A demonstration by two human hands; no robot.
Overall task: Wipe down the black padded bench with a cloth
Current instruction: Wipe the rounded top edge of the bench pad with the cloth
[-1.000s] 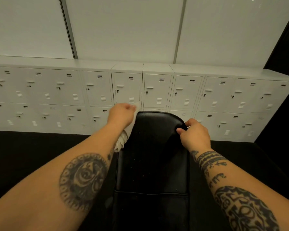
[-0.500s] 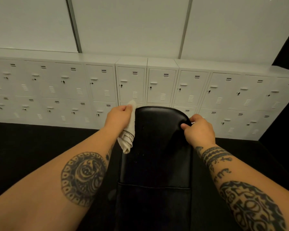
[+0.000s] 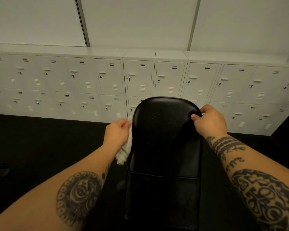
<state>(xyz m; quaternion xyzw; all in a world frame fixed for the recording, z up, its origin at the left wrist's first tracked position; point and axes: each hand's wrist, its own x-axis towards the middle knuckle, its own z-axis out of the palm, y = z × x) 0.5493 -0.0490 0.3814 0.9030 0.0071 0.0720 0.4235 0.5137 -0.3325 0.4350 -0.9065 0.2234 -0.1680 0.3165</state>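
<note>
Meanwhile, your left hand [image 3: 118, 133] was closed around a white cloth [image 3: 124, 151], pressing it against the left side edge of the black padded bench [image 3: 165, 147] near its far rounded end; a bunched tail of the cloth hung below your palm, beside the bench's left edge; a small corner of it showed above your fingers, just at the curve of the pad. Your right hand [image 3: 210, 121] was clamped on the far right corner of the same pad, thumb on the top surface and fingers wrapped over the edge; it held nothing but the bench itself. The bench ran away from you down the middle of the view, its glossy top dotted with pale specks; a stitched seam crossed it nearer to you, dividing the far pad from the nearer section. Both of your forearms were bare and tattooed, one reaching in along each side of the bench. Under the bench lay a dark floor [image 3: 40, 139]; on it, at the left edge of the view, sat a small dark object [image 3: 0, 168] that was too dim to identify. Beyond the far end of the bench stood a long row of white lockers [image 3: 73, 84], two tiers high, against a pale panelled wall [image 3: 140, 22].
</note>
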